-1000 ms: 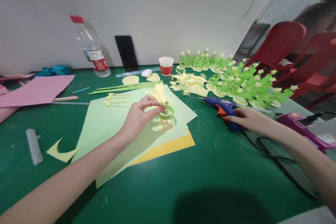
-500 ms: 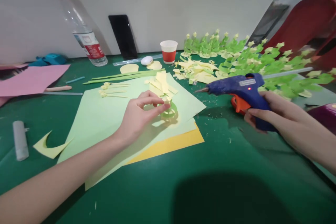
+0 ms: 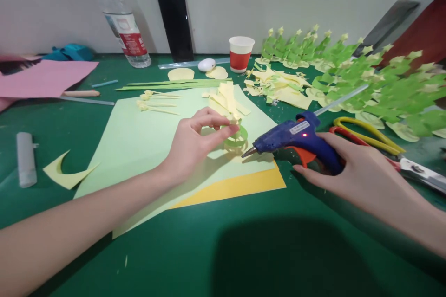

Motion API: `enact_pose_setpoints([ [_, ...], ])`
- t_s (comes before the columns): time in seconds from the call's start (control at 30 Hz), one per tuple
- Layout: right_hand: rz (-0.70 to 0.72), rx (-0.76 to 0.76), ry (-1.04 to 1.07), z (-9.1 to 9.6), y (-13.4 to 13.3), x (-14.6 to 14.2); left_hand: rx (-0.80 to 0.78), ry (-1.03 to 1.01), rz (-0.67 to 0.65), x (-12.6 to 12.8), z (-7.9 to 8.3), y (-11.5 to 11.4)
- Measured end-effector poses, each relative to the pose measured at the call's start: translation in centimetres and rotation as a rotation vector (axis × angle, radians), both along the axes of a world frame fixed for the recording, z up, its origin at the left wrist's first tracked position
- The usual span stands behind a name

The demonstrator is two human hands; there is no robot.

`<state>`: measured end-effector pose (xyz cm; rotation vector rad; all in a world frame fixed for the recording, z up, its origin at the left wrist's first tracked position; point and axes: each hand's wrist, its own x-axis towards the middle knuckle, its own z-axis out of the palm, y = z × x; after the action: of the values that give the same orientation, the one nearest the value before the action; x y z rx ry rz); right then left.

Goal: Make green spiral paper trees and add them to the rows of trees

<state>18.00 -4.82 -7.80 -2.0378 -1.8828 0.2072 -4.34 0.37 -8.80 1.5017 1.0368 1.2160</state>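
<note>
My left hand (image 3: pixel 197 141) pinches a small green paper ring (image 3: pixel 237 135) with a pale yellow piece on top, held just above the light green sheet (image 3: pixel 139 141). My right hand (image 3: pixel 351 174) is wrapped round a blue hot glue gun (image 3: pixel 296 137) with an orange trigger and a lit red lamp. The gun's nozzle points left and ends a little to the right of the ring, close to it. A small heap of yellow paper strips (image 3: pixel 226 97) lies just behind the ring.
Green paper trees with yellow stars (image 3: pixel 369 83) crowd the right back. Yellow-handled scissors (image 3: pixel 369 137) lie beside my right hand. A red and white cup (image 3: pixel 240 53), water bottle (image 3: pixel 127 28), black phone (image 3: pixel 175 25), pink paper (image 3: pixel 45 79), glue stick (image 3: pixel 26 158) and yellow crescent offcut (image 3: pixel 66 174) surround the sheets.
My right hand picked up the glue gun from the table and carried it left and down until its nozzle came close to the ring. My left hand kept its hold on the ring.
</note>
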Motion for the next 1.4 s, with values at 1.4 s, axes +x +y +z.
enact_pose_setpoints([
  [1.4,0.311,0.365,-0.357,-0.1,-0.9,-0.1,-0.029,-0.018,0.008,0.0,-0.3,0.2],
])
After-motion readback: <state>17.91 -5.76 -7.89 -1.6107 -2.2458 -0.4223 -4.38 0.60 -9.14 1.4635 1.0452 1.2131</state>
